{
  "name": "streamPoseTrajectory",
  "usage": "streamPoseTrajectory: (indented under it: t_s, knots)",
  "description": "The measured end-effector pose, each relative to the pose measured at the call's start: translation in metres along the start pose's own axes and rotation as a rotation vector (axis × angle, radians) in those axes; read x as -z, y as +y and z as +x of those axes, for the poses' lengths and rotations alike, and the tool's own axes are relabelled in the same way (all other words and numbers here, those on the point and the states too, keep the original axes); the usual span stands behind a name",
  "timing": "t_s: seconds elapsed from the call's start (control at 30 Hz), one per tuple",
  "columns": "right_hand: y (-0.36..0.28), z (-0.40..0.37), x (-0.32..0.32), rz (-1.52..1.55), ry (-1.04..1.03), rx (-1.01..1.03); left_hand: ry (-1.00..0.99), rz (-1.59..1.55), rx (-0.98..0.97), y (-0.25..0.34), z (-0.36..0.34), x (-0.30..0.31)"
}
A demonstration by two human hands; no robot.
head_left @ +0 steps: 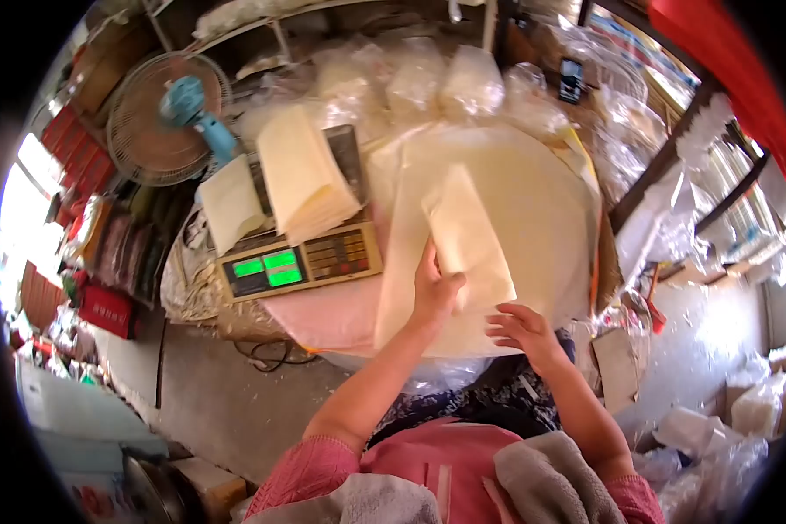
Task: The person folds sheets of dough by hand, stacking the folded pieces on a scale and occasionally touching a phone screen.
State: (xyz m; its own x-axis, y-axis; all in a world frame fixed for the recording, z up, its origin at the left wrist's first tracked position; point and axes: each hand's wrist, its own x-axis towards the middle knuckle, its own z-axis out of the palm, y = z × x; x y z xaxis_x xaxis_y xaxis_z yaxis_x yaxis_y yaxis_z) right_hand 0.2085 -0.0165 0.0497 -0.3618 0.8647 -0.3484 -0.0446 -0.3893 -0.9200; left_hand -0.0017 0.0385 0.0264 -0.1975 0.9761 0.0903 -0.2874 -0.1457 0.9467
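Note:
A folded cream-coloured sheet (473, 240) is gripped at its left edge by my left hand (437, 284), thumb on top and fingers behind it. My right hand (522, 334) is just below the sheet's lower right corner, fingers apart and holding nothing. Under both lies a large, thin cream sheet (541, 188) spread over the round table. To the left, a thick stack of folded cream sheets (301, 179) rests on a digital scale (323, 258) with lit green displays, whose digits I cannot read. Beside that stack is a smaller folded piece (231, 205).
Clear plastic bags of pale contents (472, 83) line the table's far side. A blue-centred fan (170, 113) stands at the back left, a phone (571, 80) at the back right. A cable (271, 356) lies on the floor; plastic bags (707, 463) sit at lower right.

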Motion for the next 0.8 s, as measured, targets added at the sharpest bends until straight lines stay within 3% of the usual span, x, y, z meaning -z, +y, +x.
streamPoseTrajectory:
  t_s: [0.17, 0.27, 0.4, 0.5, 0.6, 0.7, 0.8]
  knots:
    - [-0.001, -0.025, 0.025, -0.017, -0.035, -0.031, 0.032, 0.091, -0.414, 0.162, 0.039, 0.035]
    - [0.004, -0.033, 0.032, -0.053, -0.004, -0.053, 0.168, 0.243, -0.369, 0.223, 0.071, 0.089]
    - [0.013, -0.037, 0.029, -0.043, 0.028, -0.070, 0.176, 0.145, -0.190, 0.212, 0.122, 0.175]
    - [0.021, -0.036, 0.028, -0.023, 0.009, -0.059, 0.295, 0.207, 0.022, 0.180, 0.132, 0.202]
    - [0.019, -0.037, 0.024, -0.044, 0.004, -0.047, 0.256, 0.195, -0.084, 0.183, 0.119, 0.191]
    - [0.018, -0.036, 0.022, -0.070, 0.000, -0.046, 0.345, 0.135, -0.147, 0.189, 0.116, 0.184]
    - [0.021, -0.037, 0.021, -0.056, 0.003, -0.069, 0.328, 0.195, -0.123, 0.181, 0.120, 0.188]
